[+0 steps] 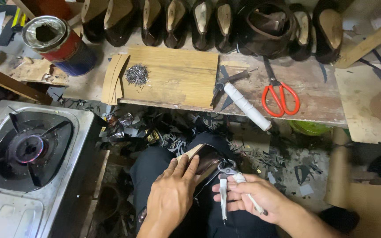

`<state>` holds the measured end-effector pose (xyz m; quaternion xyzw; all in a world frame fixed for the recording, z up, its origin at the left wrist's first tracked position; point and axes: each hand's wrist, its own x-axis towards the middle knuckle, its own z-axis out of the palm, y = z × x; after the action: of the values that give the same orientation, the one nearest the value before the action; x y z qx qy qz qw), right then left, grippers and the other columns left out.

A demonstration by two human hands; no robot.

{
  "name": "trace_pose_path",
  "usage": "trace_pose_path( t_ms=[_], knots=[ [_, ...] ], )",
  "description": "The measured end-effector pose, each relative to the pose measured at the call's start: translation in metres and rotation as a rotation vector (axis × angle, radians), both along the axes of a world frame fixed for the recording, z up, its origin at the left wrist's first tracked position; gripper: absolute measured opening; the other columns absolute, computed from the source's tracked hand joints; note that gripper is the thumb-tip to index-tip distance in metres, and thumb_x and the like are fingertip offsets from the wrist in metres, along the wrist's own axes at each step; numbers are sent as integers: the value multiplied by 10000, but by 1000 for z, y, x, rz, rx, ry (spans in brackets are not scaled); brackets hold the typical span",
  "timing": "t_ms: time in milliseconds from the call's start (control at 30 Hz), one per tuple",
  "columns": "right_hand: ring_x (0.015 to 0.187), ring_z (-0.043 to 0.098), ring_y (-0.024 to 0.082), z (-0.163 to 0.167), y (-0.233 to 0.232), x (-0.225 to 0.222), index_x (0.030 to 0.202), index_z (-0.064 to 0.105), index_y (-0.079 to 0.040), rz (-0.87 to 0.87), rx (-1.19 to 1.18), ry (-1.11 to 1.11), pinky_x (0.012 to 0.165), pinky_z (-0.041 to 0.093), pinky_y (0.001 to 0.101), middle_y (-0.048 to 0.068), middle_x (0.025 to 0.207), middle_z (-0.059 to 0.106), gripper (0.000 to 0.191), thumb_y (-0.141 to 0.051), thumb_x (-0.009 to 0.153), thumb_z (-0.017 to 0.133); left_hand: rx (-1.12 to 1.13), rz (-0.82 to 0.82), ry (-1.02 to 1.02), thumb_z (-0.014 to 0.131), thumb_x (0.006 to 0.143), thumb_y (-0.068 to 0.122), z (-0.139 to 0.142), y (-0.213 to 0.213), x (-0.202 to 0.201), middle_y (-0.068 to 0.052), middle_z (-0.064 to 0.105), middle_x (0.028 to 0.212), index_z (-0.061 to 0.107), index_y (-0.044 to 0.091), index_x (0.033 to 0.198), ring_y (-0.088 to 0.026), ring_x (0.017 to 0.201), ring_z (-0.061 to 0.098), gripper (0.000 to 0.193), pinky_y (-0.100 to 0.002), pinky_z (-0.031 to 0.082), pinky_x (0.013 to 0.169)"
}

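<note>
On the far left we saw a gas stove (29, 150) with one burner. Behind it stood an open tin can (58, 44), red and blue, on the table (323, 97). A little to the right lay a wooden board (177, 79) with a small heap of nails (136, 75) on it. A row of dark shoes (199, 22) on their wooden forms lined the far edge of the table.

Near us, the left hand (170, 194) lay flat on a dark brown shoe (206, 161) that rested on our lap. Its fingers were close together and pressed down on the pale sole side. Just to the right, the right hand (252, 198) was wrapped tight around a pair of pliers (230, 176) with white handles. The metal tip of the pliers touched the edge of the shoe.

Farther back on the table lay a hammer (243, 103) with a white taped handle. To its right lay scissors (281, 94) with orange-red handles. Small dark scraps (283, 161) covered the floor under the table.
</note>
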<state>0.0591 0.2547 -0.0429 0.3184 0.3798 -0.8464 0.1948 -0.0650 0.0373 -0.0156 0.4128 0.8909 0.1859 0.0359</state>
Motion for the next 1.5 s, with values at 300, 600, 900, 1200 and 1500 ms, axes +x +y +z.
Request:
trace_pose_path(
  t_ms=[300,600,900,1200,1500],
  knots=[
    [783,746,273,-3,43,-19,1242,627,28,88,-95,-69,709,638,426,167,941,718,369,-152,931,544,-23,-44,48,599,906,269,2,2,2,-269,579,1414,511,78,1442,-500,1251,574,576,-490,490,928],
    [470,564,156,-29,-19,-2,1263,642,-11,-295,138,-42,372,442,306,94,764,633,397,-156,896,599,27,-31,10,603,934,257,-1,6,-2,-256,582,1384,513,98,1455,-485,1222,574,551,-492,491,949],
    [449,532,164,-45,-62,-12,1284,600,9,-489,170,103,370,417,305,99,760,613,371,-165,959,556,-36,-27,20,608,874,216,-2,6,-8,-233,572,1405,510,114,1457,-462,1240,567,601,-478,486,972],
    [1123,743,234,-22,-17,30,1335,622,26,82,357,87,945,578,385,161,1261,757,462,-108,893,598,-85,16,-75,590,945,272,0,3,3,-213,533,1488,473,155,1528,-474,1312,530,606,-481,470,965],
    [1038,748,215,-3,-17,2,1279,652,-17,317,826,284,918,573,341,116,1130,772,386,-85,914,546,-29,-12,63,601,908,236,4,3,14,-267,541,1401,485,101,1467,-490,1248,537,587,-505,457,995]
  ],
)
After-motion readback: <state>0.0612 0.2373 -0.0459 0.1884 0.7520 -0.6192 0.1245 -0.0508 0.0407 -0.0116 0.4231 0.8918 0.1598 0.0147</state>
